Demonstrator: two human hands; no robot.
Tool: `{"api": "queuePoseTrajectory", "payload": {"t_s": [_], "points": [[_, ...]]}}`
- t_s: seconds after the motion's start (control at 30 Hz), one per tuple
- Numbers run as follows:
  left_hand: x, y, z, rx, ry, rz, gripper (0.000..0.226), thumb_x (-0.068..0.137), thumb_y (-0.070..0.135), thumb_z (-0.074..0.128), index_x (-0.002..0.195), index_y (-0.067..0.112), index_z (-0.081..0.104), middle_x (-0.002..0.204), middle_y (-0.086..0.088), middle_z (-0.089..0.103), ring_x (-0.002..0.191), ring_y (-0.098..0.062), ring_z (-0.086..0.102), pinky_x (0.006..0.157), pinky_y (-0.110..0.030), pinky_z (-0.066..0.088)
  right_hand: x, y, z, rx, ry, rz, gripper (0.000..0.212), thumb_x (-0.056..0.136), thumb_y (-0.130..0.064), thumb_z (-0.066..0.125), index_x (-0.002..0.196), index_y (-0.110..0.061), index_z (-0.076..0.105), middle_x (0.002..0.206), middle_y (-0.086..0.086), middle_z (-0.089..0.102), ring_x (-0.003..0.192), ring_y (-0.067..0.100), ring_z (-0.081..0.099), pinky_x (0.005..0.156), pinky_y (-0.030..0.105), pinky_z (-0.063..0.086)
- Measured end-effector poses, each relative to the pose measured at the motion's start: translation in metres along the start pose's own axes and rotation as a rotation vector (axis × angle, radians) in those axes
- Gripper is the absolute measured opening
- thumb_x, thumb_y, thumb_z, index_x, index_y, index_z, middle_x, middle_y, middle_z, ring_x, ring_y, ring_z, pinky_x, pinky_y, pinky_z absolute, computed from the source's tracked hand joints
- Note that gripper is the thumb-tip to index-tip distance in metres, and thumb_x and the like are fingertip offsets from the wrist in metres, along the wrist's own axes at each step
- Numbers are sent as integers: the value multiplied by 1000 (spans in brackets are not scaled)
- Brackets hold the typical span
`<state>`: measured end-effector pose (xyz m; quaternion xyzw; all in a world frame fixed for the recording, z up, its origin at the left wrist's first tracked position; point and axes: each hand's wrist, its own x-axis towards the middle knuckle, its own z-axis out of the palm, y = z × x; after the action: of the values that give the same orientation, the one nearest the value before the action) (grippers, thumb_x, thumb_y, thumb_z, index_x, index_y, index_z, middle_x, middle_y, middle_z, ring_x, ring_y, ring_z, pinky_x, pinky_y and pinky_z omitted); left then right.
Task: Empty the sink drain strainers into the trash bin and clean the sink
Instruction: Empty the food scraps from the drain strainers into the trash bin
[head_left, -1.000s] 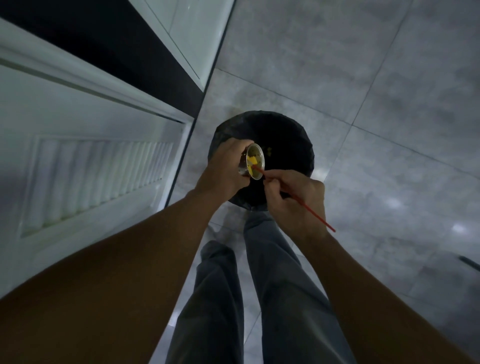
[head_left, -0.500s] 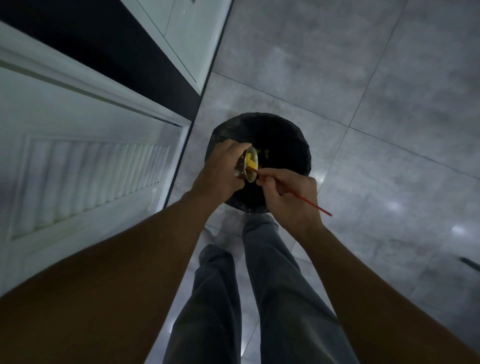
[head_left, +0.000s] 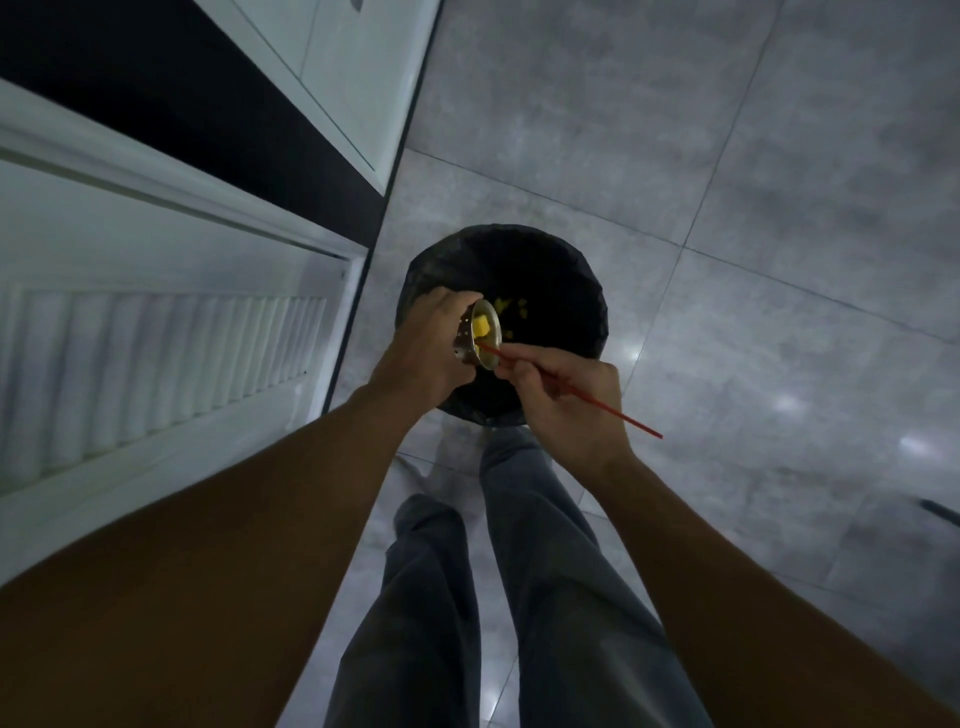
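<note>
I see the left hand (head_left: 431, 343) curled round a small metal strainer (head_left: 470, 340), its fingers wrapped over the perforated bowl from behind, so that hand is closed on it. The strainer is a shallow round cup of shiny steel with rows of small holes in its wall. It is tipped on its side with its mouth facing the right hand. A pale yellow chunk (head_left: 481, 326) sits inside against the bowl.

The right hand (head_left: 566, 405) pinches a thin red stick (head_left: 631, 421) between thumb and curled fingers, much as one holds a pen. The stick is straight and slim. Its back end juts out past the hand to the lower right, and its tip reaches into the strainer's mouth just below the yellow chunk.

Both hands hang directly over a round trash bin (head_left: 587, 270) lined with a crinkled black bag, with the strainer above its left part. Just past the strainer's rim, small yellow scraps (head_left: 511, 312) lie down in the bag.

Both forearms are bare and stretch forward and down, the wrists converging over the bin. Below the hands, grey trouser legs (head_left: 561, 597) stand on a glossy grey tiled floor (head_left: 779, 208). Left of the left arm runs a white louvred cabinet door (head_left: 156, 353).
</note>
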<state>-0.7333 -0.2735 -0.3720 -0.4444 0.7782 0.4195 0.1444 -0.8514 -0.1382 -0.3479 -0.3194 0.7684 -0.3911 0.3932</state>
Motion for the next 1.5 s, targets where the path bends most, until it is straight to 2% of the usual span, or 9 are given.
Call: {"api": "queuePoseTrajectory", "payload": {"t_s": [0.13, 0.43, 0.73, 0.9, 1.0, 1.13, 1.3, 1.37, 1.5], "points": [[-3, -3, 0, 20, -2, -39, 83, 73, 11, 84, 146, 13, 44, 143, -9, 48, 133, -26, 45, 110, -44, 44, 2, 0, 2, -41, -2, 33, 21, 99, -12, 59, 109, -15, 77, 101, -6, 77, 91, 6, 73, 88, 17, 57], [-4, 2, 2, 62, 8, -107, 64, 72, 10, 84, 129, 10, 55, 132, -10, 51, 121, -28, 51, 99, -48, 50, -12, 8, 1, -48, 100, 5, 21, 97, -8, 62, 110, -16, 75, 101, -4, 77, 91, 2, 73, 85, 21, 60], [-7, 4, 4, 37, -8, -90, 72, 71, 11, 85, 134, 12, 52, 134, -8, 51, 124, -25, 50, 101, -42, 49, -10, 15, 8, -18, -14, 86, 22, 98, -8, 60, 110, -18, 75, 99, -8, 76, 90, 1, 72, 83, 9, 53], [-8, -1, 6, 64, 8, -124, 68, 71, 11, 85, 132, 10, 53, 133, -10, 52, 123, -27, 52, 101, -46, 51, -12, 22, 3, 13, 55, 83, 20, 97, -9, 62, 110, -16, 75, 100, -6, 77, 92, 0, 73, 85, 18, 58], [-8, -2, 7, 76, 6, -119, 70, 72, 10, 85, 133, 9, 53, 134, -11, 51, 125, -28, 51, 102, -45, 50, -11, 23, 3, 48, -8, 31, 21, 97, -5, 61, 110, -13, 75, 100, -6, 77, 91, 3, 74, 83, 23, 60], [-5, 1, 10, 75, -5, -88, 74, 69, 11, 86, 135, 11, 52, 134, -9, 51, 125, -27, 50, 103, -44, 49, -7, 21, 10, -18, -39, 66, 22, 97, -8, 61, 106, -21, 76, 92, -25, 70, 89, -7, 71, 83, 10, 55], [-3, -4, 9, 58, 18, -114, 75, 68, 12, 88, 133, 13, 52, 135, -8, 50, 125, -27, 51, 101, -45, 50, -6, 26, -1, -30, 67, 141, 19, 96, -9, 64, 107, -19, 76, 89, -22, 71, 82, -6, 71, 77, 6, 53], [-4, -7, 8, 40, 20, -120, 75, 67, 13, 89, 132, 12, 51, 132, -8, 50, 122, -27, 52, 99, -46, 52, -9, 25, -6, 8, 66, 121, 19, 96, -7, 64, 107, -16, 77, 94, -15, 76, 84, -1, 73, 79, 10, 55], [-10, -7, 8, -28, -8, -49, 74, 64, 14, 89, 128, 15, 52, 127, -4, 52, 114, -22, 56, 95, -40, 53, -12, 13, -5, 104, -83, 55, 25, 96, -1, 60, 108, -17, 75, 101, -6, 77, 94, 5, 75, 86, 25, 60]]}}
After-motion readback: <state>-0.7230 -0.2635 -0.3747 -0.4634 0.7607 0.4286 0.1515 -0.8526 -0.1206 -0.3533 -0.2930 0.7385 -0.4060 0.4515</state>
